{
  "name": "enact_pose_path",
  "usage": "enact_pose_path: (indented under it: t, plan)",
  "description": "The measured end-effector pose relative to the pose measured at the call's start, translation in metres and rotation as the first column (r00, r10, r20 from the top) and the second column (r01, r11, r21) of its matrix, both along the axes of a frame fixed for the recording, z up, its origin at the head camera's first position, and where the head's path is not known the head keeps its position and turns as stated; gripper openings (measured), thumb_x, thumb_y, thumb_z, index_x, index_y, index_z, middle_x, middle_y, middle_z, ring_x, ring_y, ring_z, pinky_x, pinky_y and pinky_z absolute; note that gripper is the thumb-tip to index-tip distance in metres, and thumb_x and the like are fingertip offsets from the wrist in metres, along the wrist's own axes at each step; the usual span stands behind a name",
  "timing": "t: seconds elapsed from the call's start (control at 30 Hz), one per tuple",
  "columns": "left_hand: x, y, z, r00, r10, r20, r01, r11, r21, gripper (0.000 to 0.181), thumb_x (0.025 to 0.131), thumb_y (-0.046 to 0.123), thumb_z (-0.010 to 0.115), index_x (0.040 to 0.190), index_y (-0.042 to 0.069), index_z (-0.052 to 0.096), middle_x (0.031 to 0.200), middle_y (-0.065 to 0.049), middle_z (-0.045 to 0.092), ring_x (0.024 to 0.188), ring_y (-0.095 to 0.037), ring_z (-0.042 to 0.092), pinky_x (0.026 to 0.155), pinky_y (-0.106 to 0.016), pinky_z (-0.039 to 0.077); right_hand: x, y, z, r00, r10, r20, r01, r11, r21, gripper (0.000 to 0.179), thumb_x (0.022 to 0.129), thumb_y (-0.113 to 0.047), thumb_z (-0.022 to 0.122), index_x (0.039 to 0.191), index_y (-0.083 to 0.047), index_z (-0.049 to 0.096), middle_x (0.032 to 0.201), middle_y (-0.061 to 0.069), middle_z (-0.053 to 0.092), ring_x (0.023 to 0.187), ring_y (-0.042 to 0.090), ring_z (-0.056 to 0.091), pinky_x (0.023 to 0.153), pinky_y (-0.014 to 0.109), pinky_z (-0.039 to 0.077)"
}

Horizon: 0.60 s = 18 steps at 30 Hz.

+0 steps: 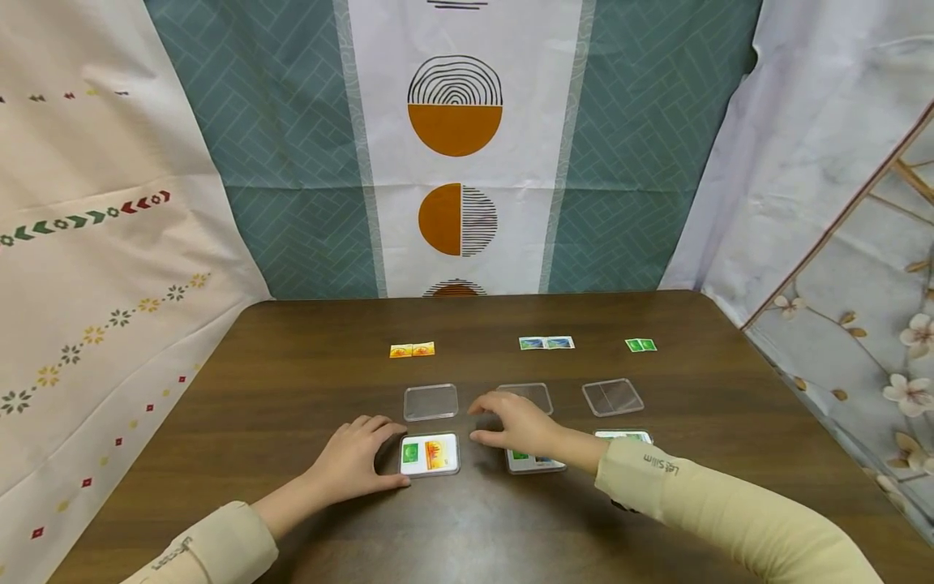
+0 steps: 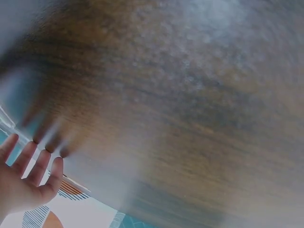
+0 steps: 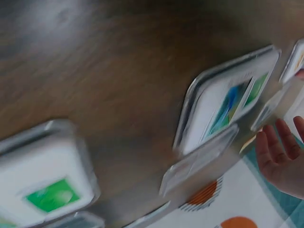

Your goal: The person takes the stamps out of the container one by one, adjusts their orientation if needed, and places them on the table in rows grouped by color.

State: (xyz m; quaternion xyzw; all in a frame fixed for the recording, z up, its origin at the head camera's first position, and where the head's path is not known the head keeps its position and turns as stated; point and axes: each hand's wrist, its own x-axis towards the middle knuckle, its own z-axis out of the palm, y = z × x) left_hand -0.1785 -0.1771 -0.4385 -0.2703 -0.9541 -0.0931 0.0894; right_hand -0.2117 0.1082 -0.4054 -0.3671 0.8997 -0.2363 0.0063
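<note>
In the head view, a clear flat case (image 1: pixel 452 468) with a white card bearing a green and an orange stamp lies before my left hand (image 1: pixel 352 460). My left thumb and fingers are spread at its left corners. My right hand (image 1: pixel 521 423) hovers over the table to the right of that case, fingers loosely bent and nothing between them. Under the right wrist lies a second case (image 1: pixel 536 468), partly hidden; its green and blue stamps show in the right wrist view. A third case (image 1: pixel 623 435) is mostly covered by the right sleeve.
Clear lids lie behind the cases: a left lid (image 1: pixel 430 402), a middle lid (image 1: pixel 536 396) partly behind the right hand, and a right lid (image 1: pixel 613 397). Farther back are orange stamps (image 1: pixel 412 349), blue stamps (image 1: pixel 546 343) and green stamps (image 1: pixel 640 345). Curtains surround the brown table (image 1: pixel 321 324).
</note>
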Motion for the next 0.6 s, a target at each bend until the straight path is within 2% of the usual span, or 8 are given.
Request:
enact_pose_path:
  t: [0.23, 0.37, 0.6]
  plan:
    - [0.000, 0.001, -0.002, 1.000, 0.005, 0.010, -0.005, 1.000, 0.008, 0.062, 0.067, 0.058, 0.075, 0.113, 0.019, 0.064, 0.110, 0.000, 0.063, 0.103, -0.024, 0.058, 0.081, -0.049, 0.048, 0.005, -0.020, -0.007, 0.999, 0.034, -0.021, -0.034, 0.999, -0.004, 0.031, 0.085, -0.027, 0.069, 0.108, -0.007, 0.064, 0.107, 0.004, 0.067, 0.100, 0.020, 0.062, 0.088, 0.035, 0.049]
    - [-0.001, 0.001, -0.001, 1.000, 0.004, -0.001, -0.004, 1.000, 0.006, 0.061, 0.067, 0.058, 0.075, 0.112, 0.019, 0.064, 0.110, 0.000, 0.063, 0.102, -0.024, 0.058, 0.081, -0.049, 0.048, 0.007, -0.029, -0.009, 0.999, 0.036, -0.034, -0.036, 0.999, -0.011, 0.031, 0.084, -0.028, 0.070, 0.107, -0.008, 0.065, 0.106, 0.004, 0.067, 0.100, 0.022, 0.060, 0.088, 0.039, 0.047]
    - [-0.002, 0.000, -0.001, 1.000, -0.006, 0.000, 0.006, 1.000, 0.000, 0.061, 0.067, 0.058, 0.075, 0.112, 0.019, 0.064, 0.109, 0.000, 0.063, 0.101, -0.023, 0.059, 0.079, -0.048, 0.049, 0.010, -0.043, -0.012, 1.000, 0.003, 0.027, -0.003, 1.000, -0.008, 0.036, 0.082, -0.028, 0.072, 0.111, -0.010, 0.064, 0.113, 0.006, 0.063, 0.106, 0.027, 0.055, 0.086, 0.046, 0.044]
